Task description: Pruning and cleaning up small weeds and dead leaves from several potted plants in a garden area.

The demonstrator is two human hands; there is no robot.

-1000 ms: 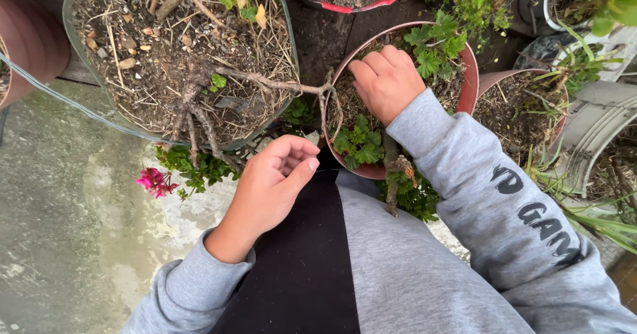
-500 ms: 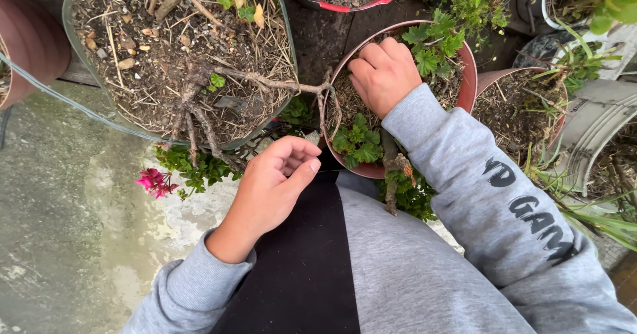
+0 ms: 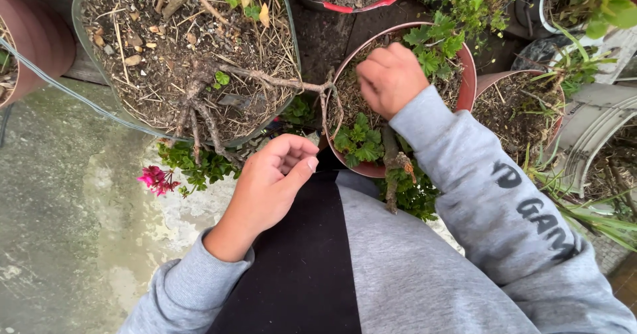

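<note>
While the left hand (image 3: pixel 269 184) idles, the right hand (image 3: pixel 390 78) digs in a red pot (image 3: pixel 468 85).

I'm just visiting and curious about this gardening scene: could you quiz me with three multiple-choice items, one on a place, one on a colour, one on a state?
1. Where is the right hand?
A. over the red pot
B. on the ground
C. on the flower

2. What colour is the flower?
A. yellow
B. pink
C. white

3. How is the left hand?
A. flat, spread wide
B. loosely curled, palm up
C. buried in soil

Answers: 1 A, its fist sits above that pot's soil; 2 B, the bloom by the grey pot is pink; 3 B, fingers bend over the palm near the lap.
</note>
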